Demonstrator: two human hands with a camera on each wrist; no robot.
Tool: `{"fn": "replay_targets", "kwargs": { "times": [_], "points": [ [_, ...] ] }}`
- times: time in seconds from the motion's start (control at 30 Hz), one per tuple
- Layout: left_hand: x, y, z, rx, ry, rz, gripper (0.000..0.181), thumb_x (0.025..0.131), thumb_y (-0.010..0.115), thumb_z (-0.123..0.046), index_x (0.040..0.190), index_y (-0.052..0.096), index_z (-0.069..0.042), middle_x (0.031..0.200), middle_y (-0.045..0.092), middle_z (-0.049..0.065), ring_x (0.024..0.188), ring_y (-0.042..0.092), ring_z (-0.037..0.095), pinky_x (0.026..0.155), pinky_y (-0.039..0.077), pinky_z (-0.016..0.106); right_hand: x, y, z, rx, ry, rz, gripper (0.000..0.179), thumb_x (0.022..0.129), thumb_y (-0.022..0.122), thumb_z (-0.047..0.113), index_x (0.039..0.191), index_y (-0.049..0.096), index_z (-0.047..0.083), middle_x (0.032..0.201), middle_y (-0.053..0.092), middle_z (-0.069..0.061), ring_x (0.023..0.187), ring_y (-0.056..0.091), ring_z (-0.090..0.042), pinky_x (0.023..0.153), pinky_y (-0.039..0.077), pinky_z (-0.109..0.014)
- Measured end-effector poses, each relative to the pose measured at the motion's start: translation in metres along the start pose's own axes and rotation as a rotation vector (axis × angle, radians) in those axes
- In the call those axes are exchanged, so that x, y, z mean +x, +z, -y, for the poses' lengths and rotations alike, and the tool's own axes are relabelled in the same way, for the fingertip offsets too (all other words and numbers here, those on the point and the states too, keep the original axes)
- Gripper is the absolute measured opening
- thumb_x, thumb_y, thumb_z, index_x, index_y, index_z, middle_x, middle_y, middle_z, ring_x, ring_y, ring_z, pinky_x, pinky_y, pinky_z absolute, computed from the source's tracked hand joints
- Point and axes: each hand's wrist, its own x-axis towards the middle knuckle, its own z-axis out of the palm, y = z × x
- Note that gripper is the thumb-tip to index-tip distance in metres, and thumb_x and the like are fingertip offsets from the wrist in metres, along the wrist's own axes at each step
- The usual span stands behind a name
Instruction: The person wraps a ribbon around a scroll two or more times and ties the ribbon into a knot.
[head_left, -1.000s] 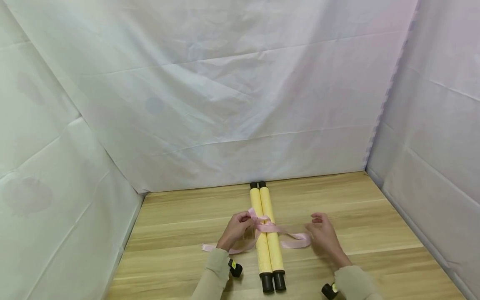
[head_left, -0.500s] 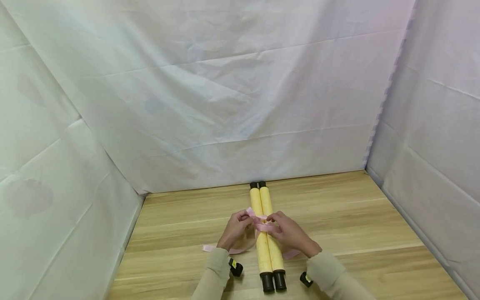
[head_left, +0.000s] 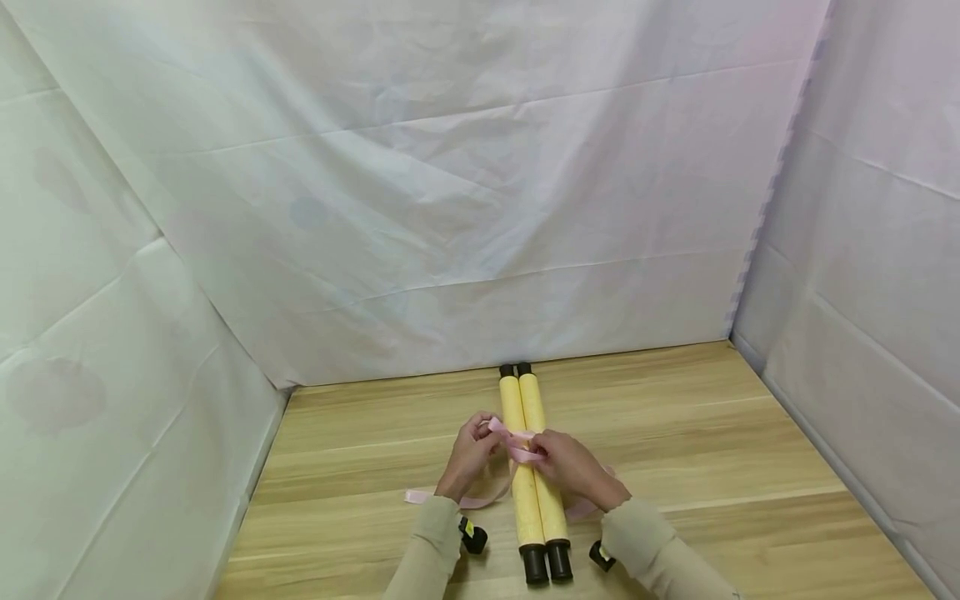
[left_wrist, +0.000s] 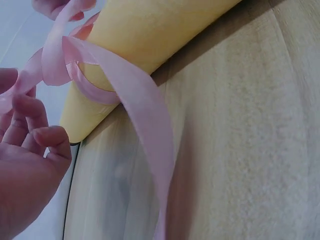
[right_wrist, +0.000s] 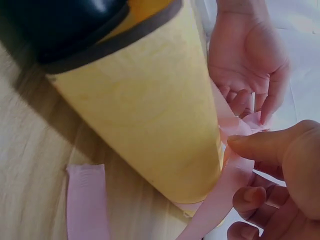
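Two yellow rolls with black end knobs, like scrolls (head_left: 527, 492), lie side by side on the table. A pink ribbon (head_left: 521, 451) goes round their middle and crosses on top, with a loop there. From the left, my left hand (head_left: 469, 456) pinches the ribbon's loop between thumb and fingers. My right hand (head_left: 573, 468), over the right roll, pinches the ribbon at the crossing; in the right wrist view its thumb presses on the pink band (right_wrist: 231, 182). One tail (left_wrist: 145, 110) hangs down to the table on the left. Part of the crossing is hidden behind the fingers.
The wood-grain table (head_left: 352, 450) extends to both sides of the rolls. White cloth walls (head_left: 450, 208) stand at the back, left and right; the rolls' far ends nearly reach the back one. Ribbon tails lie on the table at either side.
My right hand has come in from the right, leaving the right tail, and now pinches the ribbon at the crossing. My left hand has stayed nearly in place, holding the loop.
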Motion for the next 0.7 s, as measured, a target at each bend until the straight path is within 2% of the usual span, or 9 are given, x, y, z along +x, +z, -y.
{"fn": "replay_targets", "kwargs": {
  "times": [0.07, 0.13, 0.2, 0.27, 0.33, 0.43, 0.53, 0.6, 0.7],
  "points": [
    [0.000, 0.000, 0.000, 0.014, 0.014, 0.003, 0.031, 0.093, 0.061, -0.004, 0.122, 0.054, 0.007, 0.091, 0.069, 0.002, 0.082, 0.058, 0.016, 0.073, 0.047, 0.029, 0.001, -0.001, 0.001, 0.032, 0.003, 0.002, 0.020, 0.095, 0.069, 0.019, 0.077, 0.060, 0.015, 0.070, 0.051, 0.009, 0.061, 0.043, -0.004, 0.058, 0.040, -0.022],
    [-0.001, 0.001, 0.000, 0.038, 0.030, 0.015, 0.028, 0.094, 0.062, -0.005, 0.118, 0.057, 0.008, 0.090, 0.066, 0.000, 0.084, 0.057, 0.015, 0.076, 0.047, 0.032, 0.002, -0.001, 0.001, 0.051, 0.001, 0.001, 0.020, 0.094, 0.069, 0.019, 0.076, 0.061, 0.015, 0.069, 0.051, 0.010, 0.060, 0.043, -0.003, 0.057, 0.040, -0.022],
    [-0.001, 0.002, 0.000, 0.083, 0.045, 0.025, 0.023, 0.095, 0.065, -0.011, 0.107, 0.061, 0.008, 0.087, 0.062, -0.001, 0.083, 0.055, 0.015, 0.077, 0.047, 0.033, 0.004, -0.001, 0.002, 0.056, 0.007, -0.003, 0.021, 0.094, 0.069, 0.020, 0.076, 0.062, 0.015, 0.068, 0.052, 0.010, 0.060, 0.043, -0.003, 0.057, 0.041, -0.022],
    [-0.003, 0.003, -0.002, 0.131, 0.061, 0.025, 0.025, 0.095, 0.067, -0.017, 0.094, 0.063, 0.007, 0.084, 0.059, 0.000, 0.081, 0.053, 0.015, 0.076, 0.046, 0.032, 0.004, 0.000, 0.002, 0.051, 0.015, -0.007, 0.020, 0.094, 0.070, 0.019, 0.076, 0.062, 0.014, 0.068, 0.053, 0.009, 0.061, 0.044, -0.003, 0.057, 0.041, -0.022],
    [-0.007, 0.006, -0.010, 0.193, 0.071, 0.013, 0.024, 0.094, 0.069, -0.017, 0.088, 0.063, 0.006, 0.083, 0.059, 0.004, 0.079, 0.052, 0.018, 0.071, 0.046, 0.031, 0.005, 0.001, 0.002, 0.052, 0.029, -0.011, 0.020, 0.093, 0.070, 0.019, 0.075, 0.062, 0.014, 0.068, 0.054, 0.009, 0.061, 0.044, -0.004, 0.056, 0.041, -0.022],
    [-0.014, 0.011, -0.021, 0.281, 0.103, -0.035, 0.013, 0.091, 0.069, -0.006, 0.091, 0.063, 0.005, 0.087, 0.063, 0.012, 0.080, 0.055, 0.022, 0.071, 0.046, 0.029, 0.005, 0.002, 0.002, 0.050, 0.057, -0.019, 0.020, 0.092, 0.071, 0.019, 0.075, 0.063, 0.014, 0.069, 0.055, 0.008, 0.061, 0.045, -0.004, 0.057, 0.041, -0.022],
    [-0.012, 0.010, -0.016, 0.366, 0.182, -0.049, 0.013, 0.087, 0.068, 0.001, 0.100, 0.064, 0.003, 0.095, 0.067, 0.014, 0.090, 0.061, 0.024, 0.079, 0.048, 0.032, 0.007, 0.003, 0.001, 0.040, 0.080, -0.045, 0.019, 0.090, 0.073, 0.017, 0.074, 0.064, 0.014, 0.070, 0.055, 0.007, 0.062, 0.046, -0.006, 0.057, 0.042, -0.022],
    [-0.009, 0.008, -0.007, 0.378, 0.216, -0.020, 0.016, 0.087, 0.068, 0.002, 0.102, 0.066, -0.001, 0.099, 0.069, 0.012, 0.096, 0.062, 0.024, 0.086, 0.048, 0.034, 0.007, 0.003, 0.002, 0.027, 0.091, -0.067, 0.019, 0.089, 0.075, 0.016, 0.074, 0.064, 0.013, 0.070, 0.056, 0.006, 0.062, 0.046, -0.006, 0.056, 0.041, -0.023],
    [-0.006, 0.007, -0.001, 0.414, 0.230, 0.063, 0.013, 0.089, 0.069, -0.006, 0.101, 0.071, -0.008, 0.099, 0.070, 0.007, 0.096, 0.063, 0.020, 0.086, 0.049, 0.033, 0.008, 0.004, 0.003, 0.016, 0.114, -0.104, 0.018, 0.087, 0.076, 0.014, 0.073, 0.065, 0.013, 0.069, 0.056, 0.006, 0.061, 0.046, -0.006, 0.055, 0.040, -0.022]
  ]
}}
